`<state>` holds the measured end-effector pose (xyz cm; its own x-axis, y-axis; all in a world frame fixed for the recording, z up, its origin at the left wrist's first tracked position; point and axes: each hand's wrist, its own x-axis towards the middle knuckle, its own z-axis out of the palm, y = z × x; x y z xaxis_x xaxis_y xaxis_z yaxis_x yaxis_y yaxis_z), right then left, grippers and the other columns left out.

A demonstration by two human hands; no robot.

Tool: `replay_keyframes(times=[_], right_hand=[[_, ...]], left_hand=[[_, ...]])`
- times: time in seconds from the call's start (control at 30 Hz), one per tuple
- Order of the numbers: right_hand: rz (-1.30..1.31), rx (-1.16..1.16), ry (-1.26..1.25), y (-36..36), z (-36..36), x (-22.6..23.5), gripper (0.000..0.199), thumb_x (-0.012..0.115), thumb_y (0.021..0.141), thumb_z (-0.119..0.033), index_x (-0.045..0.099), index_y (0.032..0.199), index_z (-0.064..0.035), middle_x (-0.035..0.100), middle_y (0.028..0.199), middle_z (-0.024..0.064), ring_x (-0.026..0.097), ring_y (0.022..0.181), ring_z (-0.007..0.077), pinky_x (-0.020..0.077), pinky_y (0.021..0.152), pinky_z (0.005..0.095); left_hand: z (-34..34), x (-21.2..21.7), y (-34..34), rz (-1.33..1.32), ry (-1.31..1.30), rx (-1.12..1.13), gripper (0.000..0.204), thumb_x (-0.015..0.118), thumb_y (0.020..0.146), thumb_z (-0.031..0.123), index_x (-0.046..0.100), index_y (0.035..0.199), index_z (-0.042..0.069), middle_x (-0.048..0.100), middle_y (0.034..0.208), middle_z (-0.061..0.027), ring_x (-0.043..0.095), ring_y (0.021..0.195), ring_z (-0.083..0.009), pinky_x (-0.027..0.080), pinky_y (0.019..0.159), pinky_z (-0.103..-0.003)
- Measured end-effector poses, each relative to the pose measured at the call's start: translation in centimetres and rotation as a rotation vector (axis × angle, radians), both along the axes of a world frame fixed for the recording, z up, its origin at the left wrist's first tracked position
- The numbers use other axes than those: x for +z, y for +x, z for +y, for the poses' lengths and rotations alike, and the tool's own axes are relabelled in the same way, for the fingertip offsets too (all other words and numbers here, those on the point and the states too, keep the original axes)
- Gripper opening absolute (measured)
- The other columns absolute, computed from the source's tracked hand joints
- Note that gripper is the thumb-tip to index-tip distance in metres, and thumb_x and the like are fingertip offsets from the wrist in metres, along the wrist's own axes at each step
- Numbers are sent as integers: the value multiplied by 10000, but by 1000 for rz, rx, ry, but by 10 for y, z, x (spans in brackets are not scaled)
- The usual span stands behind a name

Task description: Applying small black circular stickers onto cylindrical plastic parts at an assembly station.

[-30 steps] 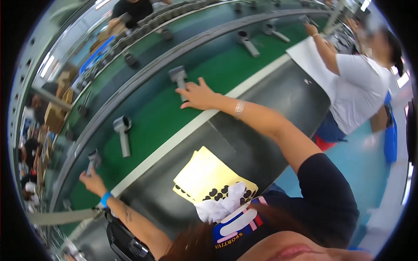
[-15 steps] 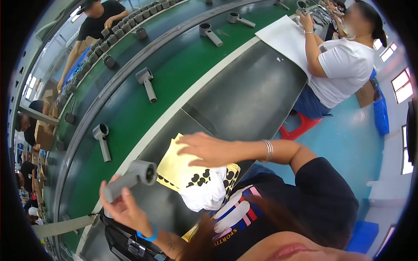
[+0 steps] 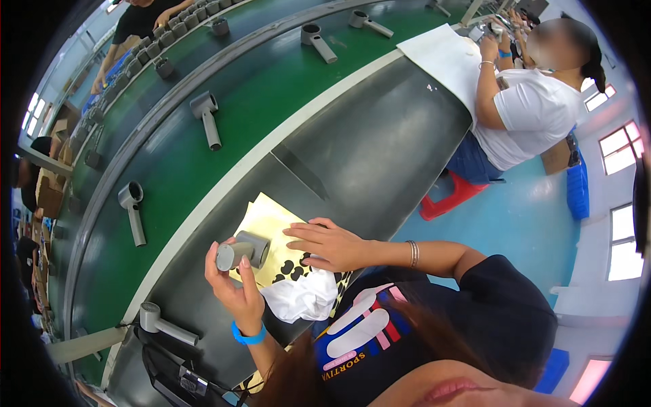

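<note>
My left hand grips a grey plastic housing, a round cup with a tubular handle. The handle's end points up toward me and my fingers wrap round it. Under the cup lies a yellow sheet with several black rounded stickers along its near part. On that sheet's right side rests my right hand, fingers spread and nothing visible in them. A crumpled white cloth covers the sheet's near edge. Another grey housing lies on the dark table to the left of my left wrist.
Beyond the dark table runs a green conveyor with several grey housings on it. A black device with a cable sits at the lower left. A person in white works at the right, by a white sheet; others stand across the line.
My left hand has brought the housing right, over the yellow sheet, and turned its handle end toward me. My right hand has lowered onto the sheet. The second housing at the left now shows.
</note>
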<state>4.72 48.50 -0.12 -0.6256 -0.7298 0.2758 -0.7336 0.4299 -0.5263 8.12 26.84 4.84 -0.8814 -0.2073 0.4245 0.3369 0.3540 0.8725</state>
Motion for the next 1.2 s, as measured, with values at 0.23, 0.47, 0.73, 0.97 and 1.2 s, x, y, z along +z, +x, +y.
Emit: replay_keyframes(times=[0.23, 0.47, 0.73, 0.97, 1.2], right_hand=[[-11, 6, -13, -1, -7, -3, 381, 603, 871, -238, 536, 1205, -67, 432, 1378, 113, 381, 1304, 232, 292, 1030, 405], [-11, -8, -12, -2, 0, 1, 372, 600, 875, -229, 535, 1205, -70, 428, 1383, 112, 387, 1300, 233, 290, 1027, 403], [-1, -9, -9, -4, 0, 0, 364, 603, 872, -220, 537, 1199, -74, 433, 1377, 110, 395, 1293, 229, 290, 1023, 402], [13, -19, -13, -3, -2, -8, 414, 622, 853, -182, 500, 1240, -96, 428, 1390, 115, 403, 1293, 244, 302, 1013, 402], [-9, -20, -11, 3, -8, -8, 415, 610, 862, -197, 499, 1250, -98, 420, 1401, 114, 399, 1300, 238, 302, 1028, 404]], left_hand=[[-9, -16, -1, 41, -2, -7, 485, 532, 882, -6, 327, 1320, -37, 503, 1200, -226, 543, 1084, -276, 439, 928, -382], [-6, -19, 1, 64, 56, -23, 489, 518, 881, -15, 306, 1321, -41, 470, 1215, -242, 524, 1110, -298, 430, 941, -409], [-7, -20, 2, 47, 84, -24, 492, 522, 878, -12, 306, 1319, -43, 470, 1211, -240, 527, 1106, -298, 431, 943, -413], [-9, -30, 1, 96, 96, -31, 487, 524, 880, -5, 313, 1318, -40, 475, 1205, -241, 532, 1103, -301, 431, 945, -418], [-13, -16, 11, 80, 117, 18, 488, 510, 879, -33, 307, 1323, -36, 490, 1201, -243, 523, 1113, -293, 447, 939, -407]])
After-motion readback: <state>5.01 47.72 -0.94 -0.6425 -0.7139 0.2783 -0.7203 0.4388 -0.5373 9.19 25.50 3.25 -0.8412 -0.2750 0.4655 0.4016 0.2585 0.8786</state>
